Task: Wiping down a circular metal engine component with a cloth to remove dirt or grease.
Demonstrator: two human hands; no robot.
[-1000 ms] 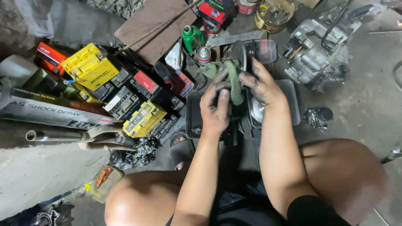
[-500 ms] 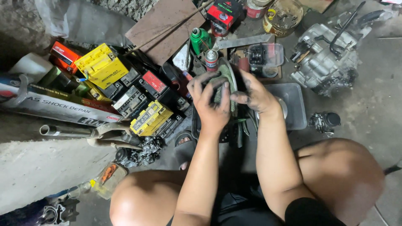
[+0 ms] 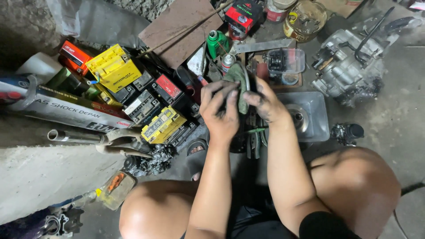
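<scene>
Concrete workshop floor w/ clutter, left hand (image 3: 221, 116) & right hand (image 3: 265, 104) grips pinching green rag (image 3: 240, 84) between them, over metal tray (image 3: 319, 116).

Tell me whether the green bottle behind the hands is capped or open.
Capped, it seems. The green bottle stands upright behind the left hand with a pale round cap on its neck; whether it is tight, cannot tell.

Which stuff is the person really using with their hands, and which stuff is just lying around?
In use:
left hand
right hand
green rag
round dark part, held with the rag

Lying about:
yellow box
green bottle
spray can
engine block
metal tray
pliers
clear tub
</scene>
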